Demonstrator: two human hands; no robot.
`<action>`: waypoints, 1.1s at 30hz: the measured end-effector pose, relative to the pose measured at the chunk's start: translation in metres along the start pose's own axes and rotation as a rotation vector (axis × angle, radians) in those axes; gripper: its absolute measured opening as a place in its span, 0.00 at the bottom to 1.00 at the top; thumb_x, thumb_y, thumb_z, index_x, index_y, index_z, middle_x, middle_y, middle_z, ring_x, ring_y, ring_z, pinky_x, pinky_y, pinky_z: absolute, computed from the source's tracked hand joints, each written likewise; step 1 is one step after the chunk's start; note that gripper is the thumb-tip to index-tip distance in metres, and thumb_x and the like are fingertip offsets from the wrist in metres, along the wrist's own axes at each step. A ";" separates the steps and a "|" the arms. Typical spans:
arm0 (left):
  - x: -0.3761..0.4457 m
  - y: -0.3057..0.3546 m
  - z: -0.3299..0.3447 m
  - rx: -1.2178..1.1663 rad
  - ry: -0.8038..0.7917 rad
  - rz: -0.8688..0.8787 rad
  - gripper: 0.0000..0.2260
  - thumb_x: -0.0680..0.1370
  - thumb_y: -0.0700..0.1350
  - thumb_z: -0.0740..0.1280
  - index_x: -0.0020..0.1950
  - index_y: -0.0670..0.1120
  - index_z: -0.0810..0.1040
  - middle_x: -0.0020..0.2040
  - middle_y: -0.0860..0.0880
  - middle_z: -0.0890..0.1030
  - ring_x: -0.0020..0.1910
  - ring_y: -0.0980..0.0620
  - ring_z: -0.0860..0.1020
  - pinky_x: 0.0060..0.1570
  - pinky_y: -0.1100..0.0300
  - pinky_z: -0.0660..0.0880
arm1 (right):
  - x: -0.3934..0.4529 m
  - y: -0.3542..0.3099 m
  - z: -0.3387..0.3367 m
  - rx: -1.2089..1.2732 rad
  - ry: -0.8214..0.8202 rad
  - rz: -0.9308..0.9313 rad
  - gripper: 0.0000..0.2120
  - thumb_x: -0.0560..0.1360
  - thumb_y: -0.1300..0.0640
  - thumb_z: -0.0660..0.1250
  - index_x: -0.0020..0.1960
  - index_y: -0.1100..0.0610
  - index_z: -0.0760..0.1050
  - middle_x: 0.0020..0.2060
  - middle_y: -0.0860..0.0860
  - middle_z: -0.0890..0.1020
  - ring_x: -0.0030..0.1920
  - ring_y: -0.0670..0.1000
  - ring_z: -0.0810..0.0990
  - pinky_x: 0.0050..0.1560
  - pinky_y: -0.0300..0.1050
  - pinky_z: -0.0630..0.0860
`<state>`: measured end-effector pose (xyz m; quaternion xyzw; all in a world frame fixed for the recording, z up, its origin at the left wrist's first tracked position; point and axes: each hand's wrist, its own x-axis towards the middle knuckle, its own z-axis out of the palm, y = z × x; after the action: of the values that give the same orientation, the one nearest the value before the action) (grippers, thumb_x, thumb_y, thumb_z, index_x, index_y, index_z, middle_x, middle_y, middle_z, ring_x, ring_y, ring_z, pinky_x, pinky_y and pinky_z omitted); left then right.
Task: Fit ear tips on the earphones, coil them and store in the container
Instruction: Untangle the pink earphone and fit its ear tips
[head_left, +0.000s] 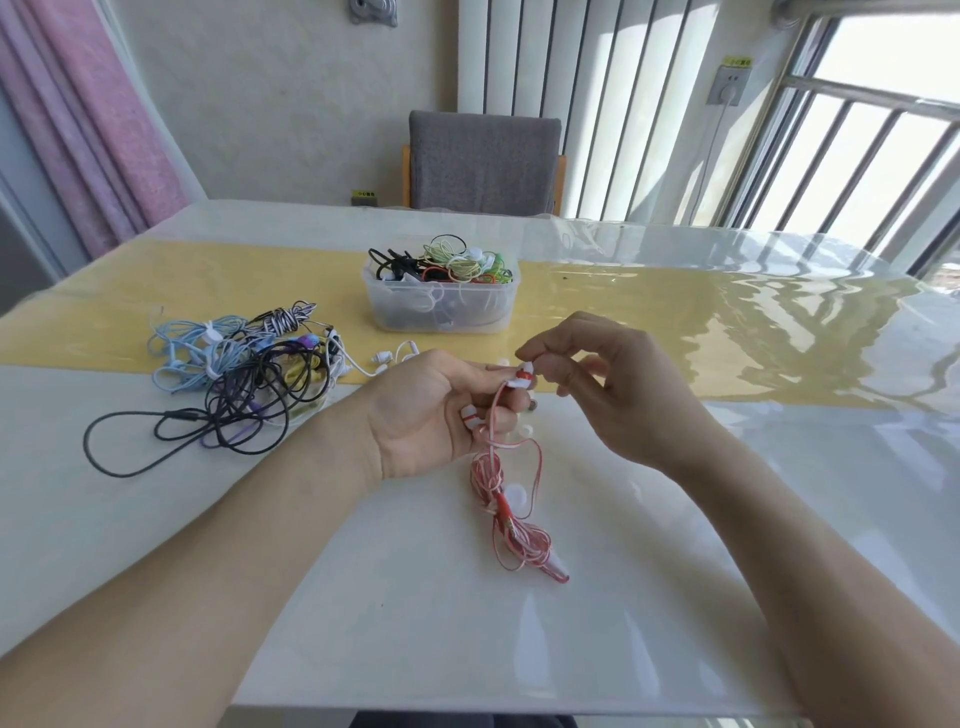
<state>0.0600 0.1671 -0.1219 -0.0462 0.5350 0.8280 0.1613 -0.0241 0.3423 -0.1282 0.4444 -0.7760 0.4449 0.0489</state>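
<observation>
Both hands, left hand (441, 410) and right hand (608, 384), pinch red-white earphones (511, 499); container (440, 306) holds coiled earphones.

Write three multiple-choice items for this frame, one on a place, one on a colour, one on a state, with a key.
1. Where does the loose earphone pile lie relative to the container?
A. inside it
B. left of it and nearer the person
C. right of it

2. What colour is the earphone cable hanging from the hands?
A. red and white
B. blue
C. black

3. What is the right hand doing?
A. resting flat on the table
B. reaching into the container
C. pinching at the earbud that the left hand holds up

Key: 1 B, the pile sits on the table left of the box; 2 A, red-and-white strands trail down; 3 C, its fingertips meet at the earbud.
</observation>
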 end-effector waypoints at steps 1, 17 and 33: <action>0.000 0.000 0.000 -0.018 -0.007 -0.002 0.05 0.71 0.39 0.63 0.45 0.40 0.76 0.35 0.46 0.74 0.29 0.55 0.66 0.26 0.66 0.67 | 0.000 0.000 -0.001 0.001 0.001 -0.013 0.07 0.80 0.60 0.68 0.53 0.50 0.83 0.45 0.43 0.81 0.46 0.48 0.81 0.45 0.42 0.79; 0.008 -0.002 -0.003 -0.031 0.145 0.058 0.09 0.80 0.38 0.59 0.55 0.38 0.77 0.36 0.47 0.75 0.30 0.54 0.72 0.30 0.66 0.69 | -0.004 -0.012 -0.004 0.050 -0.022 -0.043 0.08 0.74 0.58 0.75 0.52 0.53 0.86 0.47 0.48 0.84 0.45 0.50 0.84 0.44 0.43 0.81; 0.005 0.008 -0.003 -0.142 0.296 0.189 0.06 0.79 0.35 0.59 0.47 0.40 0.76 0.37 0.45 0.77 0.36 0.51 0.76 0.36 0.64 0.68 | -0.019 -0.050 0.008 -0.290 -0.640 0.306 0.17 0.64 0.47 0.80 0.48 0.44 0.75 0.43 0.40 0.81 0.37 0.40 0.79 0.39 0.38 0.77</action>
<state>0.0526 0.1625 -0.1171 -0.1284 0.4953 0.8592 -0.0013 0.0264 0.3386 -0.1093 0.4285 -0.8643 0.1710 -0.2005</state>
